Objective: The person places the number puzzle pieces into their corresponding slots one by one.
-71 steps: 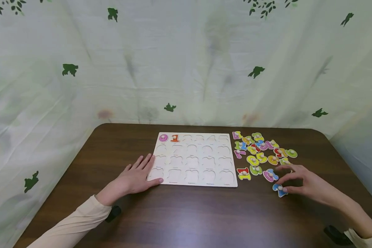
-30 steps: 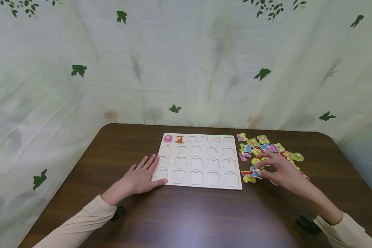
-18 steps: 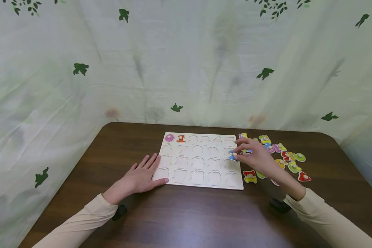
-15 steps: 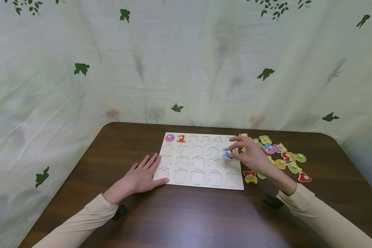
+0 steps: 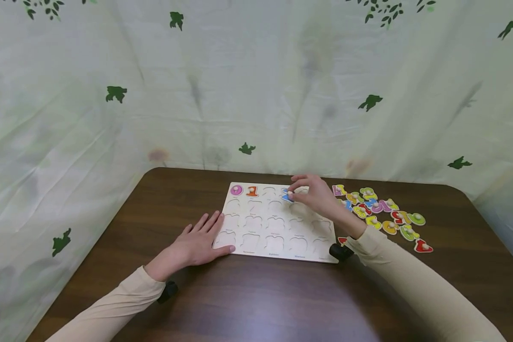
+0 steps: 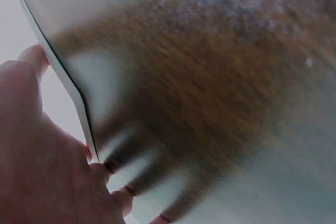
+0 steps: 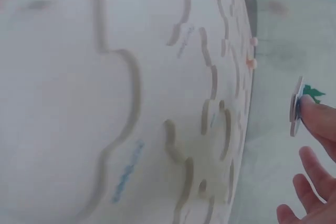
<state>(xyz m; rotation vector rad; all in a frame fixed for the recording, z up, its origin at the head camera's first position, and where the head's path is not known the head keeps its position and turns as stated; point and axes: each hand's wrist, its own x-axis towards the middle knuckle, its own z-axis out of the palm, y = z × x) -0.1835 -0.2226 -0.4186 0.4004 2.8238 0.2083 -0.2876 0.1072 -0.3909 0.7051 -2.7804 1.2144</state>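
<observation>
A white number puzzle board [image 5: 262,232] lies on the brown table. My left hand [image 5: 198,243] rests on its left edge, fingers straight and spread; the left wrist view shows the fingertips at the board's edge. My right hand [image 5: 318,195] pinches a blue number piece [image 5: 285,195] by its knob, over the board's top row. The right wrist view shows this piece [image 7: 295,109] edge-on, raised off the board, while the other fingers stay apart. A purple 0 [image 5: 236,190] and a red 1 [image 5: 252,191] sit in the top-left recesses.
Several loose coloured number pieces [image 5: 391,227] with knobs lie right of the board, some overlapping. A red piece [image 5: 423,246] lies nearest the front right. Behind the table's far edge hangs a pale curtain [image 5: 256,95] with leaf prints.
My right hand took the blue number piece from the right side of the table and carried it left and away over the board. My left hand stayed on the board; the view shifted slightly.
</observation>
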